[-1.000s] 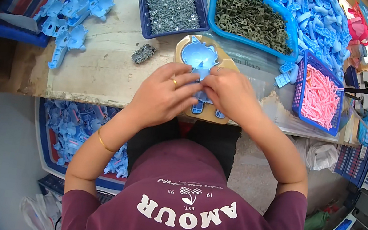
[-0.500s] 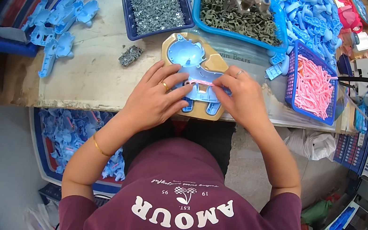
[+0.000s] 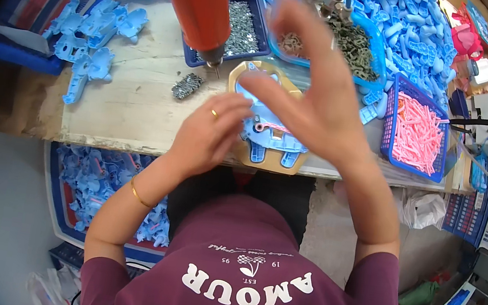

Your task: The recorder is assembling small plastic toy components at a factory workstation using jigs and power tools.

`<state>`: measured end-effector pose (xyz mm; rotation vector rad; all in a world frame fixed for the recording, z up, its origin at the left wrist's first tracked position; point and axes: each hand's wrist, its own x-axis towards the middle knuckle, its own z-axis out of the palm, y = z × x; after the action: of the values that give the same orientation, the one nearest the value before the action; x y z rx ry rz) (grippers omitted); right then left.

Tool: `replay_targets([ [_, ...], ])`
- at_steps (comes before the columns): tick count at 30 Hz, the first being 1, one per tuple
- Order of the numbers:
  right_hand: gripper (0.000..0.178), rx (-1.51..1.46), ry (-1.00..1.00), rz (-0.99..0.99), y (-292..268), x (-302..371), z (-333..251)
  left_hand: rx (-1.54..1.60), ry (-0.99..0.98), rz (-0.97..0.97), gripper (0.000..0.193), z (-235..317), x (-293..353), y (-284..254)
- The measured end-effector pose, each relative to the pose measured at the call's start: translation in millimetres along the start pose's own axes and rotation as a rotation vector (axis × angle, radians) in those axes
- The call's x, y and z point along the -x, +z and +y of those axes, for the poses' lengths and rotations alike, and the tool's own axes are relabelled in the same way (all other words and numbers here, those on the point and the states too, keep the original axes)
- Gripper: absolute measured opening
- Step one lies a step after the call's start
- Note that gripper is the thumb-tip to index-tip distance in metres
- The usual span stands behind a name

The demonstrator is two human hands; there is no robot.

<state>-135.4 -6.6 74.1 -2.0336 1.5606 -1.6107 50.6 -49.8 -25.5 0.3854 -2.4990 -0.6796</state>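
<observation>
"How far along?"
"Blue shell (image 3: pixel 277 140) seated in the tan fixture (image 3: pixel 272 158), pink strip (image 3: pixel 272 126) laid across; no cover yet."
"Holding anything?"
"Right hand (image 3: pixel 321 98) spread, empty, above the fixture; left hand (image 3: pixel 208 129) curled beside it, grip unclear."

A shell (image 3: pixel 272 139) lies in a holder (image 3: pixel 273 158), a parts tray (image 3: pixel 249 56) behind it, a basket of sticks (image 3: pixel 390 127) to its right

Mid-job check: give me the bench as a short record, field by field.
Shell: blue, in tan mould
Pink strip: across shell
Left grip: by shell's left edge, contact unclear
Right grip: open, raised over shell
Driver: red, tip left of mould
Navy tray: metal bits
Light-blue tray: dark green bits
Basket: pink strips
</observation>
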Motion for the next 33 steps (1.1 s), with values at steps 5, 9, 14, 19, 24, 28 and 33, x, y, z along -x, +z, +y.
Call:
replay_targets([
  [5,0.062,-0.59,0.181,-0.312,13,-104,-49,-0.41,-0.211,0.276,0.021,-55,-16,-24],
  [9,0.075,-0.414,0.358,-0.519,-6,-130,-85,-0.438,-0.174,0.229,0.025,-90,-48,-43],
  [14,0.075,-0.477,0.431,-0.397,5,-105,-54,-0.401,-0.062,0.215,0.024,-142,-82,-22],
  [19,0.066,-0.444,0.434,-0.362,-4,-93,-31,-0.543,-0.108,0.04,0.011,-150,-90,-16],
  [24,0.054,-0.466,0.437,-0.33,-15,-87,-23,-0.569,-0.207,-0.072,0.011,-109,-88,-36],
  [28,0.05,-0.495,0.487,-0.362,-21,-82,-12,-0.468,-0.172,-0.005,0.01,-100,-82,-38],
  [33,0.054,-0.649,0.625,-0.351,-19,-73,-18,-0.113,-0.028,0.059,0.011,-54,-66,-27],
])
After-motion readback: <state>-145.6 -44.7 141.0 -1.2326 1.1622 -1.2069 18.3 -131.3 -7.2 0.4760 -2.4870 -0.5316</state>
